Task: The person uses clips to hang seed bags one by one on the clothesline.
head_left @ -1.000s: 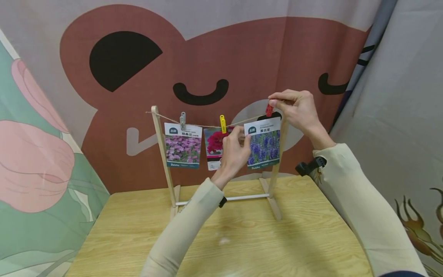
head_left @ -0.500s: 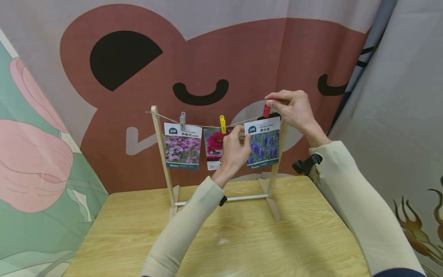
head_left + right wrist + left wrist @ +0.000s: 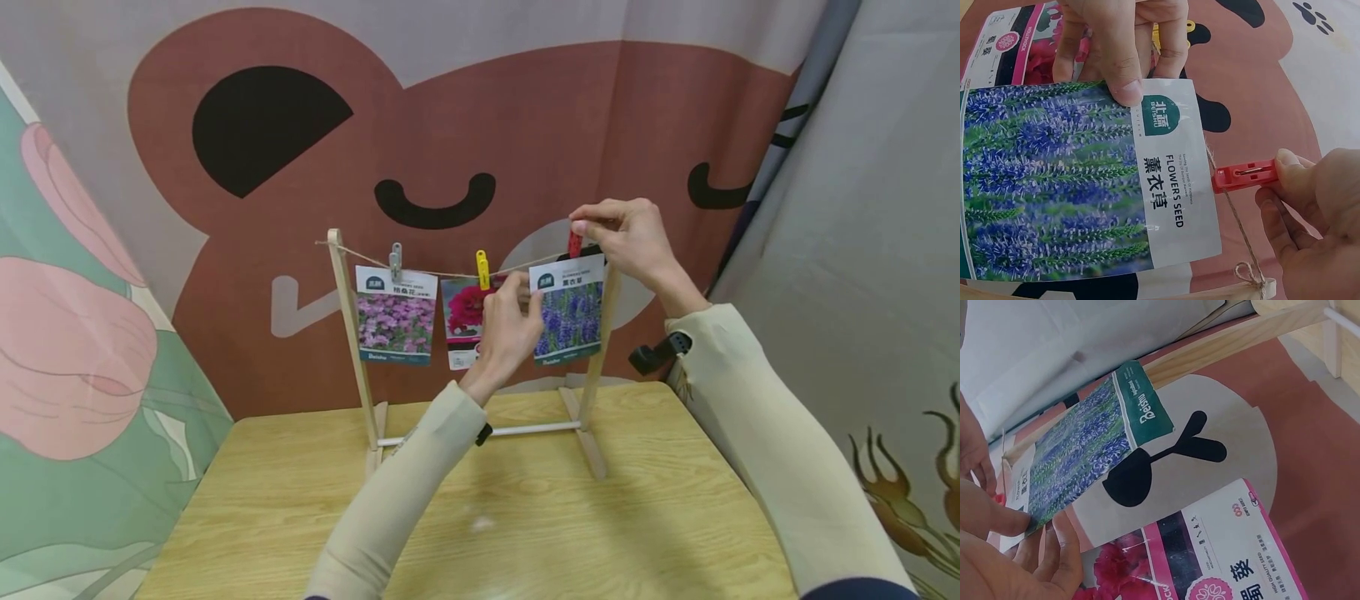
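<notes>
My left hand point(image 3: 510, 329) pinches the left edge of a seed packet point(image 3: 568, 312) with purple flower spikes, thumb on its front in the right wrist view. My right hand point(image 3: 633, 242) pinches a red clothespin point(image 3: 1244, 175) by its handle end. The clothespin's tip is at the string point(image 3: 1238, 225), right by the packet's top edge. Beside it, a packet with red flowers point(image 3: 463, 312) hangs from a yellow clothespin point(image 3: 483, 268), partly hidden by my left hand. Farther left, a pink-flower packet point(image 3: 396, 321) hangs from a grey clothespin point(image 3: 396, 260).
The string runs between the two uprights of a wooden stand point(image 3: 352, 333), joined low down by a white rod point(image 3: 540, 428). It stands at the back of a wood-grain table point(image 3: 487, 517). A printed curtain point(image 3: 525, 125) hangs close behind, with pale cloth point(image 3: 862, 250) to the right.
My right hand has shifted slightly left with the red clothespin, which now stands more upright over the packet's top edge. The left hand stays in place, and the packet has shifted slightly.
</notes>
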Available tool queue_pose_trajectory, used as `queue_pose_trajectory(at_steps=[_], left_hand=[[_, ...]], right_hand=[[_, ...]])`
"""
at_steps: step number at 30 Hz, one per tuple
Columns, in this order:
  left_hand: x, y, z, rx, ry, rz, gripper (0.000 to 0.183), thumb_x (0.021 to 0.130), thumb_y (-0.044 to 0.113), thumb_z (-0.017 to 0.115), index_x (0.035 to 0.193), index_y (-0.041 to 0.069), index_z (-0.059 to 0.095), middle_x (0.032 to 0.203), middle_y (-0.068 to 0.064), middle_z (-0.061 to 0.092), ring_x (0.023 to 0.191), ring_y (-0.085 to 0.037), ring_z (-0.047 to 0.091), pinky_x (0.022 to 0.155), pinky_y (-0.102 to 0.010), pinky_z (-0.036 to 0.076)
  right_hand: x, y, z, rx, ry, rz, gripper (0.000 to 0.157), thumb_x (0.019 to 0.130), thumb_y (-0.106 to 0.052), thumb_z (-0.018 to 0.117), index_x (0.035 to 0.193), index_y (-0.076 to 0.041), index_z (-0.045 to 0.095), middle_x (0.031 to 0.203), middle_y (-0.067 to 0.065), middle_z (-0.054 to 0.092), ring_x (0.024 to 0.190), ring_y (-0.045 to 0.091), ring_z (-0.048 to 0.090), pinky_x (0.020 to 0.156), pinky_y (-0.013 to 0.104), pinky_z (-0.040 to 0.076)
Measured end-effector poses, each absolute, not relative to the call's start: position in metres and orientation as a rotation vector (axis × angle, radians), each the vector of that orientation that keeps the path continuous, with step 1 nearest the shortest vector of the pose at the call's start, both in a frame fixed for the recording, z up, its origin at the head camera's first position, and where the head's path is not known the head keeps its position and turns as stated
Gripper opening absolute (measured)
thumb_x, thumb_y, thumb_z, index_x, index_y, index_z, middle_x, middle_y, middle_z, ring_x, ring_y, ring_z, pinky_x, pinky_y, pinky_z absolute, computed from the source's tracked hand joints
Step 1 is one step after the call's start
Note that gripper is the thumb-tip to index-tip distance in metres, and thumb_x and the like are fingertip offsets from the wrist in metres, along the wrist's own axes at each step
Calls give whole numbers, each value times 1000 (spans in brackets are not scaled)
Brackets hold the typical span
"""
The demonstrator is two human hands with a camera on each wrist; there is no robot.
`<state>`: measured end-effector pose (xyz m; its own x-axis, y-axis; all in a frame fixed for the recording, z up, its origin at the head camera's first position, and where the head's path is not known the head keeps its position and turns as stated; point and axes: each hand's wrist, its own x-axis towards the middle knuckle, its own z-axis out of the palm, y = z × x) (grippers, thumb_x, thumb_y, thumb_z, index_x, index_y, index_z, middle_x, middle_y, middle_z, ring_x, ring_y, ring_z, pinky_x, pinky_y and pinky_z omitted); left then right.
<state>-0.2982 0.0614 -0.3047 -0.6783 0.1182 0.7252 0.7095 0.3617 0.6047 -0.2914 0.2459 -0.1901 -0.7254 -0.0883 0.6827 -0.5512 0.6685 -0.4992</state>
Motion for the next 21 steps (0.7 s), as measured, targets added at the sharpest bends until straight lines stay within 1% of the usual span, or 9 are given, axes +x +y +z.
queue_pose_trajectory(at_steps=[5, 12, 21], left_hand=[[-298, 62, -304, -702, -2052, -1314, 15, 101, 15, 60, 114, 8, 63, 96, -6, 75, 82, -11, 71, 70, -27, 57], [-298, 62, -303, -697, -2069, -1309, 17, 101, 16, 60, 116, 9, 63, 98, -5, 74, 83, -11, 71, 71, -27, 57], [-298, 62, -303, -694, -2061, -1303, 16, 101, 16, 59, 115, 9, 63, 98, -5, 75, 83, -12, 71, 70, -27, 58]], right_hand=[[-290, 247, -189, 478, -2278, 929, 22, 96, -23, 68, 113, -12, 77, 103, 7, 73, 77, 24, 59, 57, 22, 42], [-290, 248, -190, 483, -2293, 922, 22, 97, -24, 68, 113, -13, 77, 105, 6, 74, 74, 20, 58, 56, 22, 42], [-289, 248, -193, 480, -2321, 912, 24, 97, -22, 68, 116, -9, 76, 110, 8, 74, 83, 23, 64, 60, 20, 44]])
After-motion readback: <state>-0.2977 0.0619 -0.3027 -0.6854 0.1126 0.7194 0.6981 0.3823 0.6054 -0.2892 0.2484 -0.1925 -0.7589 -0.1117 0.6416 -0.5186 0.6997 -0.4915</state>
